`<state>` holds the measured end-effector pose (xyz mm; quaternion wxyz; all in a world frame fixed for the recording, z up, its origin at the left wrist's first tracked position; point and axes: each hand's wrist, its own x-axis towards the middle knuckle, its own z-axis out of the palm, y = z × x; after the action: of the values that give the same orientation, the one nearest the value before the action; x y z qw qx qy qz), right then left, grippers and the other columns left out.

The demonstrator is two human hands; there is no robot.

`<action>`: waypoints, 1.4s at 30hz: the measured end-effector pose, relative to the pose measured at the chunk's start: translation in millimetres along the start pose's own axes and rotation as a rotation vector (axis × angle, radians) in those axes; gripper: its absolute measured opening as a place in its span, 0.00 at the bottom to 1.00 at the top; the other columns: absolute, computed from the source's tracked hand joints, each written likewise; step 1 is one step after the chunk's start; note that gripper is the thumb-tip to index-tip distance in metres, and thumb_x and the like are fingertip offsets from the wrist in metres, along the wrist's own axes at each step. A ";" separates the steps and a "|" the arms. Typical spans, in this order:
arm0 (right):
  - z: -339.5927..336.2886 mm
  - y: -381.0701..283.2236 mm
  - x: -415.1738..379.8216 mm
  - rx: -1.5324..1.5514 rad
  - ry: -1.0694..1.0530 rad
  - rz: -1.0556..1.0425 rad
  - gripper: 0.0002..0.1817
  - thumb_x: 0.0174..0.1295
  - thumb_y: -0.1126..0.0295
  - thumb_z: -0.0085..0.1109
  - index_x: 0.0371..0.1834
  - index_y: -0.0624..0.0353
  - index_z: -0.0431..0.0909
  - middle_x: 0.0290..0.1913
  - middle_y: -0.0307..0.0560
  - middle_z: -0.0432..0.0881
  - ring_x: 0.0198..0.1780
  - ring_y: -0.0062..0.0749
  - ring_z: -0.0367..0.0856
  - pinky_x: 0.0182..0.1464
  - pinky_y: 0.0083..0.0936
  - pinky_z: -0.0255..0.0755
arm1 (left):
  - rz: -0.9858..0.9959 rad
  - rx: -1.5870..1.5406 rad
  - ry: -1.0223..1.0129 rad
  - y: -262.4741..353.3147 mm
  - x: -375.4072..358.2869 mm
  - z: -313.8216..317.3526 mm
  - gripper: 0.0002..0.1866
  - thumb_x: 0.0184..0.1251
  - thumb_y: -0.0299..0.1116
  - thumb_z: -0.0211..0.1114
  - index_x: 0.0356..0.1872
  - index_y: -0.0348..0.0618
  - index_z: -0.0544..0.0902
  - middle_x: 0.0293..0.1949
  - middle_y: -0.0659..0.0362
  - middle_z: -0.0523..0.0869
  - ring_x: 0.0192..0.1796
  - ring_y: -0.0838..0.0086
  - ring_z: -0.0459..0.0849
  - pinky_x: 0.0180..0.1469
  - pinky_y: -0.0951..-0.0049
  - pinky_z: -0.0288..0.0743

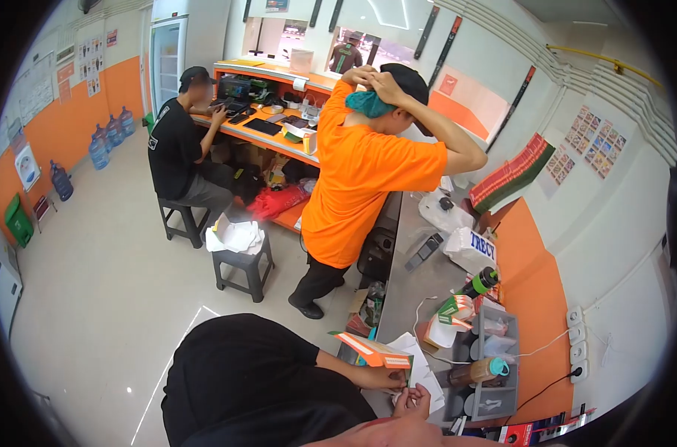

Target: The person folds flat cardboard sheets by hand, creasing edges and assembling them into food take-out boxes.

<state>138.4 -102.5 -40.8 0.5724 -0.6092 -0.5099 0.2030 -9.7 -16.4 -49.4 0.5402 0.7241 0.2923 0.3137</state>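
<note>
Closest is a black shirt (pixel 249 380). Left hand (pixel 387 378) and right hand (pixel 414 403), fingers curled nearly closed, hold the lower-right end of an orange-and-green carton (pixel 375 352) by the counter (pixel 402 298), its long axis slanting down from the upper left.

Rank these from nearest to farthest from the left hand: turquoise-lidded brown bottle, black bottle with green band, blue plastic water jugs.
From the left hand:
1. Brown bottle, to the right.
2. Black bottle, farther along the counter.
3. Water jugs, across the floor, left.
</note>
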 end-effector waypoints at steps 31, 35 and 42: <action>3.8 -48.6 1.2 0.137 0.194 -0.008 0.04 0.59 0.81 0.62 0.29 0.66 0.75 0.33 0.44 0.71 0.36 0.28 0.72 0.38 0.21 0.69 | -0.119 -0.444 0.003 35.6 -12.7 2.3 0.10 0.75 0.41 0.59 0.44 0.47 0.75 0.34 0.63 0.78 0.20 0.85 0.73 0.19 0.81 0.69; 4.4 -53.3 -1.1 0.164 0.274 0.012 0.06 0.59 0.82 0.62 0.28 0.66 0.74 0.34 0.42 0.70 0.36 0.24 0.71 0.33 0.17 0.69 | -0.203 -0.597 -0.094 52.4 -12.4 0.9 0.05 0.75 0.31 0.60 0.43 0.41 0.77 0.38 0.65 0.78 0.41 0.84 0.75 0.45 0.81 0.70; 3.5 -61.7 -4.5 0.256 0.272 0.041 0.05 0.61 0.84 0.60 0.31 0.66 0.72 0.38 0.41 0.67 0.39 0.20 0.73 0.33 0.12 0.78 | -0.225 -0.635 -0.120 39.1 -11.9 5.5 0.06 0.77 0.33 0.57 0.46 0.43 0.74 0.45 0.64 0.76 0.46 0.84 0.74 0.54 0.79 0.73</action>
<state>109.7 -115.4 12.6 0.7045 -0.5635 -0.3856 0.1935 -9.7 -38.3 -14.5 0.7860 0.5004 0.2258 0.2844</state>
